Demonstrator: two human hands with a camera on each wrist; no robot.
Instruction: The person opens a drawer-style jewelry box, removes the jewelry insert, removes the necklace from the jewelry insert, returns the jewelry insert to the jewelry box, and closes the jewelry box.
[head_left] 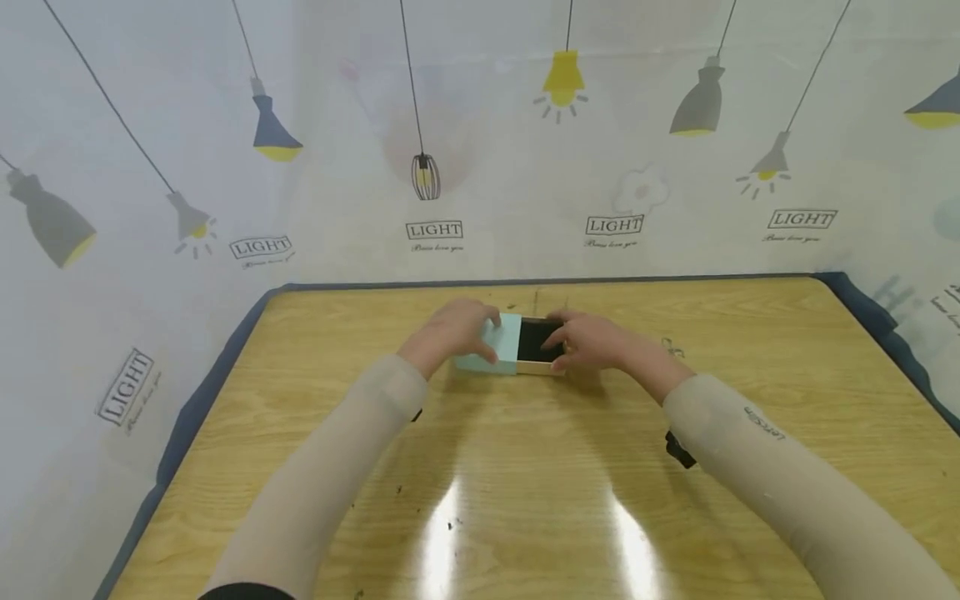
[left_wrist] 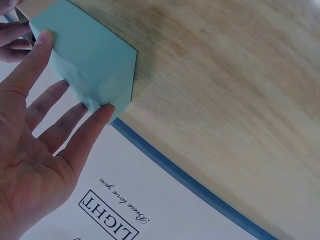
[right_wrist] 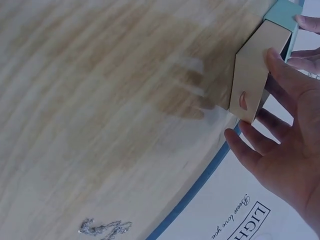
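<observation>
A drawer-style cardboard box lies near the far edge of the table, its beige inner tray pulled partway out to the right of the light-teal sleeve. Black lining shows inside the exposed part of the tray. My left hand grips the sleeve, thumb on the near side and fingers along the far side. With thumb and fingers on opposite sides, my right hand holds the tray near its outer end. In the right wrist view a small half-round thumb notch marks the tray's end panel.
A silver chain lies on the wooden table, to the right of the box. Dark blue edging runs round the tabletop. Behind it stands a white cloth backdrop printed with lamps.
</observation>
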